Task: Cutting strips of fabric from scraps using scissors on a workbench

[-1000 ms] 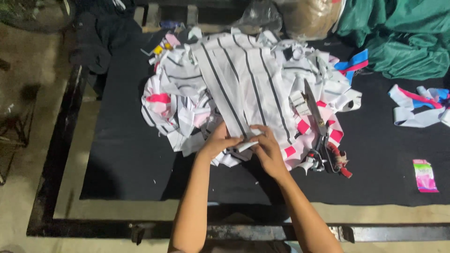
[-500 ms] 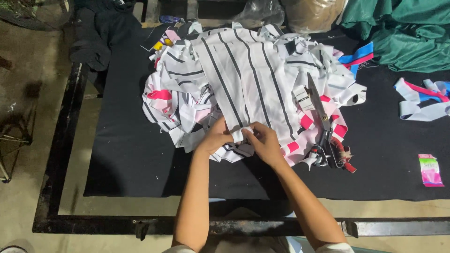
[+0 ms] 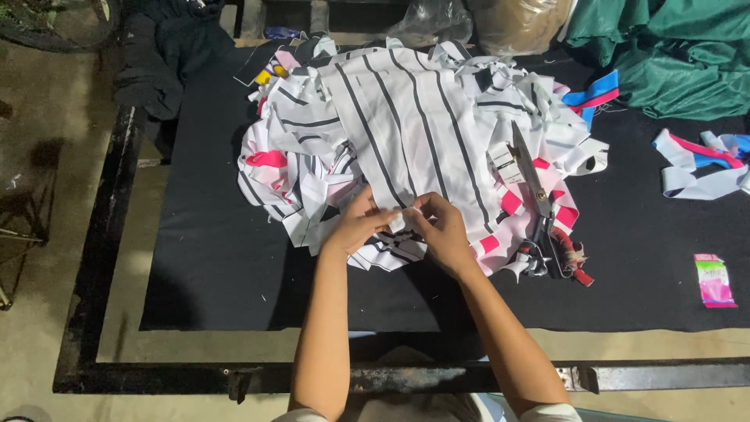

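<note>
A heap of white fabric pieces with black stripes and pink patches [image 3: 406, 133] lies on a black table cover [image 3: 219, 258]. My left hand [image 3: 361, 220] and my right hand [image 3: 439, 227] meet at the heap's near edge, both pinching the same white striped piece between the fingertips. A large pair of scissors [image 3: 539, 207] rests on the heap's right side, blades pointing away, apart from my right hand.
Green cloth [image 3: 672, 55] is bunched at the back right. Loose white, pink and blue strips [image 3: 699, 164] lie on the right, and a small pink packet [image 3: 713, 280] sits nearer. Dark clothing [image 3: 156, 55] hangs at the back left. A metal table frame [image 3: 101, 234] borders the cover.
Both hands stay together on the striped piece at the heap's near edge, with only small finger shifts. The camera view has tilted slightly.
</note>
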